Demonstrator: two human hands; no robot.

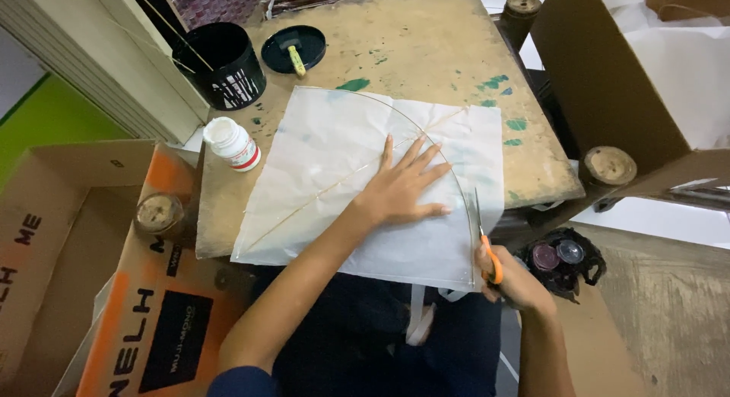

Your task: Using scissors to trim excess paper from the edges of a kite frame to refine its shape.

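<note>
A worn wooden table (426, 55), blotched with green paint, carries everything the hands work on. Cardboard boxes stand off to either side of the arms, the orange-printed one (163, 306) just beside the left elbow. Spread under the hands lies a white sheet of thin paper (327, 154), with a slender bamboo frame (449, 169), one straight spine and one bowed arc, on top of it.

The left hand (403, 188) rests open and flat on the sheet, fingers splayed across the spine, pinning paper and sticks down. The right hand (517, 279), at the near edge, is closed through the orange handles of a pair of scissors (485, 237), whose blades point away from the body, along the paper just outside the arc.

Beyond the left fingertips stand a black cup (220, 62), a round black lid with a brush (293, 47), and a small white glue bottle (232, 142).

The paper looks flimsy: if the flat hand lets it shift, the cut may wander into the arc, nick the stick, or tear the sheet. The blades also run close to the left thumb.
</note>
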